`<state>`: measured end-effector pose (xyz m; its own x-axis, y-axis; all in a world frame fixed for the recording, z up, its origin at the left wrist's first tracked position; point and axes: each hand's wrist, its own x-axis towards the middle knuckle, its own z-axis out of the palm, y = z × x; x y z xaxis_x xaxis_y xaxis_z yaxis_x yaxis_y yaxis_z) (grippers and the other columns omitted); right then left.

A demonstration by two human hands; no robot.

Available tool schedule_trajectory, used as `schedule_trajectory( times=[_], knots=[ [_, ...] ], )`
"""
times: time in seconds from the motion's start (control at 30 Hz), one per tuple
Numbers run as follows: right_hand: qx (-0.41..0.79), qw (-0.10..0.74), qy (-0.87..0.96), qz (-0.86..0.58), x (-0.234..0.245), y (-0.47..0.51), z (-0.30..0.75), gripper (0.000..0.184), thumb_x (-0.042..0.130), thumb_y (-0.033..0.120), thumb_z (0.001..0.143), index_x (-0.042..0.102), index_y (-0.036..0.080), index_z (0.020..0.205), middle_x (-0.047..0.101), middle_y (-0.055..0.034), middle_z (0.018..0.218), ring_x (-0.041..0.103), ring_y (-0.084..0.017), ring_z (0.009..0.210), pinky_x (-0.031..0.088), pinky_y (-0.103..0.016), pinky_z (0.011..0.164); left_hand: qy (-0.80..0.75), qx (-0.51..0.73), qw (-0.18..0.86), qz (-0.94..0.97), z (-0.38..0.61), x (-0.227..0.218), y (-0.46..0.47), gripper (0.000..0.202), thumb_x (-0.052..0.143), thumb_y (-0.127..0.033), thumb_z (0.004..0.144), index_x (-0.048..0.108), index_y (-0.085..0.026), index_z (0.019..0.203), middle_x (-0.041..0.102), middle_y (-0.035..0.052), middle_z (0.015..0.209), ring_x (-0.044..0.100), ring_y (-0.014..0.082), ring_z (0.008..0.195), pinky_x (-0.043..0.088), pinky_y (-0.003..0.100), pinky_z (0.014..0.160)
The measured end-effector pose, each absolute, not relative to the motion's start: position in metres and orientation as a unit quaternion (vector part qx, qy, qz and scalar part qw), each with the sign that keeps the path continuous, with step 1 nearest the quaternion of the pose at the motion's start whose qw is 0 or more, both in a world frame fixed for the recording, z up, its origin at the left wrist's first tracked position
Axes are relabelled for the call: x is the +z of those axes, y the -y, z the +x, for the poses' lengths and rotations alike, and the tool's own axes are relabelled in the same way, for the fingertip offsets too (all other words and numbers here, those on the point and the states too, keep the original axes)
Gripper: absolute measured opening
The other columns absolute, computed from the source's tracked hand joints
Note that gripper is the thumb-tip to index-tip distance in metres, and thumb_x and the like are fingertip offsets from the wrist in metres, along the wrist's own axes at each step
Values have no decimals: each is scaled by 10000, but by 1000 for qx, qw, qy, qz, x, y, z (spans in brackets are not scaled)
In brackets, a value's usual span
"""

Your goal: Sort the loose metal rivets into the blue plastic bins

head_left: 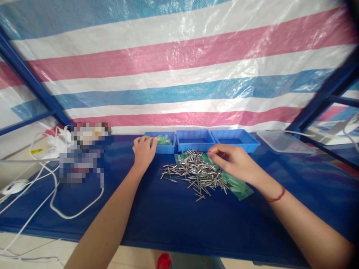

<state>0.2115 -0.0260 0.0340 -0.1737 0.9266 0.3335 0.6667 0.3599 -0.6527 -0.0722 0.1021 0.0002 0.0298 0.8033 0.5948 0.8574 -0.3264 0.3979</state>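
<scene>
Three blue trays [196, 147] stand in a row on the dark blue surface [179, 224], the left one holding green packets [165, 140]. Over that tray's left end lies the left hand [144, 151], fingers slightly apart, any grip hidden. Nail-like metal pieces [196, 170] lie heaped before the middle tray, beside and partly over green plastic [238, 186]. The right hand [235, 160] hovers at the heap's upper right, thumb and forefinger tips close together; whether they pinch anything, I cannot tell.
</scene>
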Motion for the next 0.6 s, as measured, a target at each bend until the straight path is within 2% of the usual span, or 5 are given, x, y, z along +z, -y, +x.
schedule_trajectory(
  times=[0.1, 0.17, 0.37, 0.47, 0.6],
  knots=[
    [219, 184, 786, -549, 32, 34, 234, 285, 572, 465, 805, 612, 207, 691, 571, 11, 555, 522, -140, 520, 371, -272, 507, 568, -373, 66, -731, -69, -7, -104, 316, 487, -431, 903, 703, -204, 945, 549, 120, 1225, 440, 307, 1177, 376, 480, 986],
    [232, 131, 762, -590, 23, 37, 248, 297, 652, 511, 717, 613, 216, 734, 554, 28, 534, 509, -135, 475, 336, -260, 469, 557, -364, 80, -742, -68, -9, -105, 327, 470, -426, 914, 692, -199, 994, 539, 125, 1223, 449, 295, 1179, 372, 463, 1001],
    [157, 83, 758, -628, 9, 37, 256, 401, 770, 465, 545, 592, 235, 820, 596, -6, 712, 584, -188, 580, 359, -267, 482, 544, -376, 99, -744, -65, -6, -100, 319, 479, -422, 913, 653, -229, 1098, 550, 108, 1216, 450, 281, 1174, 354, 446, 1021],
    [164, 65, 770, -614, 15, 36, 250, 364, 753, 407, 574, 593, 232, 851, 606, -26, 767, 596, -200, 610, 379, -274, 496, 536, -385, 100, -745, -60, -3, -93, 304, 489, -416, 910, 653, -235, 1090, 549, 103, 1218, 429, 287, 1185, 332, 456, 1033],
    [196, 59, 769, -606, 22, 38, 242, 257, 670, 243, 630, 544, 228, 853, 615, -26, 790, 596, -187, 616, 380, -268, 496, 513, -385, 84, -763, -52, -1, -84, 293, 500, -407, 906, 650, -232, 1087, 546, 101, 1214, 414, 282, 1198, 323, 450, 1040]
  ],
)
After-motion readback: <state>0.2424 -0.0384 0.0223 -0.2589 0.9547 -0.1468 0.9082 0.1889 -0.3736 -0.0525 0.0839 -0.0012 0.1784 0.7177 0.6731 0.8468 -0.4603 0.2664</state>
